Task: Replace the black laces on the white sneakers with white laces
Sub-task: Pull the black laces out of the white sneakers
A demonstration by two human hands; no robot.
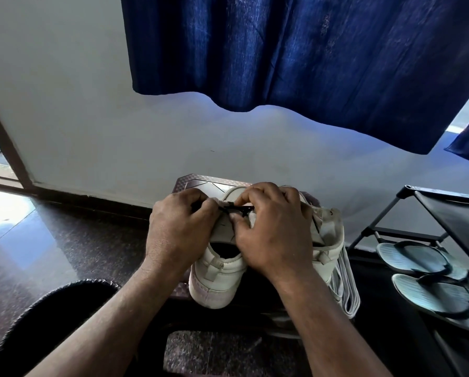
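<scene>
Both hands are on the near white leather sneaker (217, 278), left hand (177, 229) and right hand (274, 227) pinching its thin black lace (234, 208) at twelve o'clock. Flat white laces (346, 284) wait at three o'clock. Early days: unlacing unfinished, relacing untouched.

Single head-mounted wide-angle view, directed forward and down; near hands (227, 227) are seen close, wall (92, 118) far.

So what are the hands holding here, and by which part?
Both the left hand and right hand pinch the black lace over the near white sneaker, each at a stretch near the eyelets. Fingers hide the exact grip.
</scene>
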